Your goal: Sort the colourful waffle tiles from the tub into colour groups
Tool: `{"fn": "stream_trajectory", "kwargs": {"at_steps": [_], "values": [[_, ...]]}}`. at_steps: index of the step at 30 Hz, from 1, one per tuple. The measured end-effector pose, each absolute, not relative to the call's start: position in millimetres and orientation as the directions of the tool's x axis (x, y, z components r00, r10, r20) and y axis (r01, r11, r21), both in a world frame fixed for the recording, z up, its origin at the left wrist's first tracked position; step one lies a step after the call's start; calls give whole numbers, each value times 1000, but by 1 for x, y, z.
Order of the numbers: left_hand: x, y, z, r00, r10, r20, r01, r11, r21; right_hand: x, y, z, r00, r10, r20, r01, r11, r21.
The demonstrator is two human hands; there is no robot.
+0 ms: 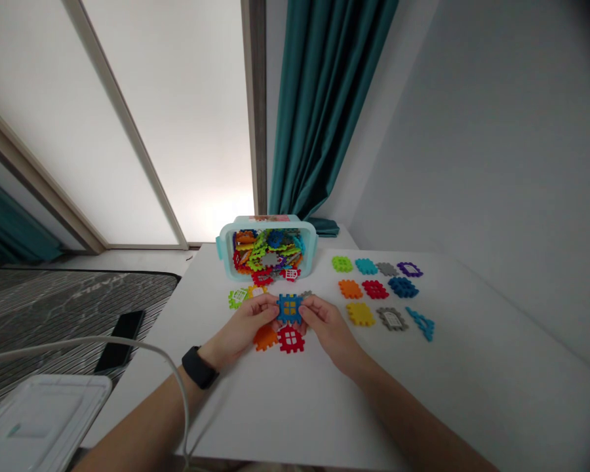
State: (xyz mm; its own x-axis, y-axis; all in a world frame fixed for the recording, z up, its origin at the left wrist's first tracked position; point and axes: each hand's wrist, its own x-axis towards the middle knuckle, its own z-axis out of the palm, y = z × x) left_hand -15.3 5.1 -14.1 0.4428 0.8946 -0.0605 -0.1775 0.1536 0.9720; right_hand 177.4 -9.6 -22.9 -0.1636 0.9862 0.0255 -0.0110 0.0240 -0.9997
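Note:
Between my two hands is a blue square building tile [290, 308] with a window cut-out, held above the table. My left hand [256, 318] pinches its left edge, and my right hand [323, 319] grips the right edge. Just below it lie an orange tile [266, 338] and a red window tile [292, 339]. A green tile [237, 298] and a yellow tile [257, 291] lie beyond my left hand, the yellow one partly covered. A grey piece [306, 295] shows partly behind my right fingers.
A light blue tub [219, 249] full of mixed tiles stands at the table's back. Rows of tiles, including a yellow one [360, 314] and a blue triangle [421, 324], lie to the right. A white cable [128, 340] crosses my left forearm; a white lid [44, 419] sits lower left.

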Motion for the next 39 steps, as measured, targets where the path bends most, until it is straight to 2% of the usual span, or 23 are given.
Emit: {"fn": "stream_trajectory", "kwargs": {"at_steps": [2,4,7,11,14,19,23,27,34,39], "values": [[-14,6,-15,402,915,36,-76,-5,997,178,-9,-26,-159,986,45,28,50,-998],[-15,5,-15,349,918,188,96,-234,967,178,-10,-29,-152,986,74,52,82,-995],[-18,4,-14,344,841,418,340,-527,779,178,-13,-31,-174,978,119,51,129,-990],[-25,3,-13,445,707,549,423,-707,567,179,-14,-29,-205,959,194,69,212,-975],[-28,4,-11,476,676,563,405,-736,543,183,-12,-28,-202,947,249,134,279,-951],[-26,2,-6,551,668,500,289,-715,636,195,-8,-30,-297,911,287,226,359,-906],[-26,2,-7,509,706,492,309,-684,661,201,-8,-26,-363,877,314,294,428,-855],[-29,5,-12,503,697,511,332,-702,631,203,-10,-21,-364,859,360,376,489,-787],[-28,7,-18,459,668,586,375,-743,554,205,-11,-17,-417,724,549,487,688,-537],[-16,5,-15,468,613,636,371,-790,489,211,-10,-16,-427,718,551,507,694,-511]]}}
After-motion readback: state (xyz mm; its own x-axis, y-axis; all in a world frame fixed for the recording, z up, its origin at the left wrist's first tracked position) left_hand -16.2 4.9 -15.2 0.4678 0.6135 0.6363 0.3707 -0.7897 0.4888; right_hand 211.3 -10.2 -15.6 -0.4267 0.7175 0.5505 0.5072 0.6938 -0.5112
